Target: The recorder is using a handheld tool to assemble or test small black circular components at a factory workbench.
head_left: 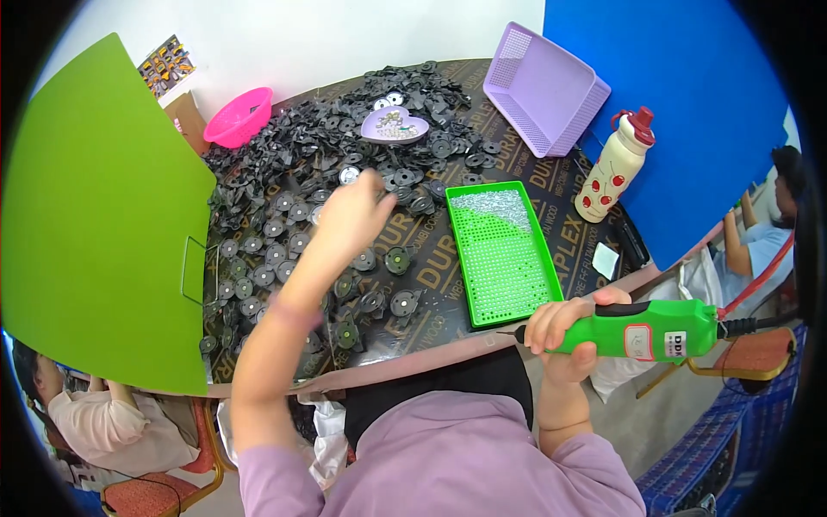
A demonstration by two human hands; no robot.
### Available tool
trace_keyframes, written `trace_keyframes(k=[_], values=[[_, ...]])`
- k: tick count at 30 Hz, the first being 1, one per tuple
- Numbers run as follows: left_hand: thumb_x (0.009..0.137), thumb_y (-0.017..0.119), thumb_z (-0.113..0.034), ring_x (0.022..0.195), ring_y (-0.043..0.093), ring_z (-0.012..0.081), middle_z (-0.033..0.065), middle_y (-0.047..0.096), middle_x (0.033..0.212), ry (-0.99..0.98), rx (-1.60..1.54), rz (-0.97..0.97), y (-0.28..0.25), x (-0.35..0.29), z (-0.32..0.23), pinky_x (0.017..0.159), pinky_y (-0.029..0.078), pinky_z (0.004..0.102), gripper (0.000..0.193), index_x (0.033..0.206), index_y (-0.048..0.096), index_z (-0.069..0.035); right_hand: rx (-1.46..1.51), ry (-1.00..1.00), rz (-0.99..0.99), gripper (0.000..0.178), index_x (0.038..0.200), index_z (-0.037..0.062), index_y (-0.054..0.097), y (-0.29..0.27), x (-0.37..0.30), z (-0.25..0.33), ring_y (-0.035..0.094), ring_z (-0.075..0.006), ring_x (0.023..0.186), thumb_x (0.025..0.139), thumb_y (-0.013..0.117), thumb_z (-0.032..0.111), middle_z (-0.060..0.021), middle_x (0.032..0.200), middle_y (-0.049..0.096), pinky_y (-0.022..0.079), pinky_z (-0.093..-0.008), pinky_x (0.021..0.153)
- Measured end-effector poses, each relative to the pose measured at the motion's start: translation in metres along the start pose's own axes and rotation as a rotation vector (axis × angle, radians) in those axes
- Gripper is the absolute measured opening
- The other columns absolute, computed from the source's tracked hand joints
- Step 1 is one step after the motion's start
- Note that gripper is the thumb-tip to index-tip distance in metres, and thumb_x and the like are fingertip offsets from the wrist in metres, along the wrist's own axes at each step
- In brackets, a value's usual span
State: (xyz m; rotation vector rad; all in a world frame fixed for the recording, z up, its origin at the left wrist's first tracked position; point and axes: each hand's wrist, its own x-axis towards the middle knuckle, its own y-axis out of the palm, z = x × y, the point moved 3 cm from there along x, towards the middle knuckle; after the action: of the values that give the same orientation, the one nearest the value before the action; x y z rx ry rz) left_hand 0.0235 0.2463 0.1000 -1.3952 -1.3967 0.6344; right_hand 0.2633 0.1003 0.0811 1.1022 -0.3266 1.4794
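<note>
A green, cylindrical electric screwdriver (pixel 605 333) is lying in the grip of the right hand (pixel 558 332), near right; a careless swing could be jolting the green plastic tray (pixel 505 280), spilling small silver metal pieces (pixel 500 208). The blurred left hand (pixel 358 222) is hovering among round black plastic parts (pixel 274 228), its grip unclear.

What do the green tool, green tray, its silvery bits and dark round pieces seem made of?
Green tool: likely hard plastic, given its smooth, satiny shell.
Green tray: probably smooth moulded plastic, from its even colour and regular dots.
Silvery bits: perhaps metal, gleaming grey; too small for certainty.
Dark round pieces: maybe plastic, being dull black with brighter centres.
</note>
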Motion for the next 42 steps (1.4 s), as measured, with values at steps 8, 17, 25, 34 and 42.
trace_keyframes(k=[8,17,25,34,42], values=[[0.073,0.064,-0.038,0.098,0.054,0.0357,0.0155,0.064,0.095,-0.051,0.333,0.245,0.124,0.110,0.000,0.082,0.043,0.0429,0.038,0.097,0.060,-0.009,0.004,0.051,-0.071,0.050,0.113,0.0061,0.030,-0.028,-0.002,0.013,0.047,-0.0182,0.045,0.082,0.064,0.027,-0.0073,0.059,0.048,0.044,-0.0301,0.043],[0.078,0.060,-0.031,0.086,0.061,0.0339,0.0200,0.063,0.096,-0.097,-0.066,0.034,0.078,0.108,0.001,0.078,0.047,0.0403,0.034,0.092,0.064,0.000,-0.028,0.050,-0.114,0.050,0.113,0.0057,0.030,-0.037,0.003,0.004,0.046,-0.0176,0.047,0.082,0.065,0.024,-0.0076,0.059,0.047,0.043,-0.0298,0.044],[0.087,0.056,-0.013,0.057,0.054,0.0077,0.0052,0.058,0.080,-0.168,-1.150,0.057,0.011,-0.111,-0.053,0.052,0.043,0.0203,0.021,0.103,0.051,0.000,-0.046,0.149,-0.001,0.050,0.115,0.0047,0.028,-0.028,0.001,-0.035,0.045,-0.0165,0.042,0.084,0.062,0.026,-0.0065,0.058,0.046,0.040,-0.0275,0.040],[0.087,0.050,-0.012,0.049,0.032,0.0035,-0.0025,0.043,0.067,-0.553,-1.689,0.402,0.094,-0.160,-0.057,0.042,0.024,0.0169,0.021,0.107,0.047,-0.005,-0.146,0.202,0.047,0.048,0.113,0.0035,0.028,-0.023,-0.007,-0.051,0.045,-0.0171,0.042,0.084,0.062,0.023,-0.0074,0.057,0.044,0.040,-0.0278,0.040],[0.087,0.045,-0.009,0.055,0.035,0.0052,0.0009,0.044,0.085,-0.463,-1.674,0.300,0.101,-0.155,-0.067,0.045,0.028,0.0191,0.034,0.119,0.033,-0.014,-0.195,0.214,0.072,0.047,0.112,0.0037,0.029,-0.021,-0.008,-0.052,0.045,-0.0169,0.043,0.084,0.061,0.023,-0.0074,0.058,0.045,0.040,-0.0276,0.040]])
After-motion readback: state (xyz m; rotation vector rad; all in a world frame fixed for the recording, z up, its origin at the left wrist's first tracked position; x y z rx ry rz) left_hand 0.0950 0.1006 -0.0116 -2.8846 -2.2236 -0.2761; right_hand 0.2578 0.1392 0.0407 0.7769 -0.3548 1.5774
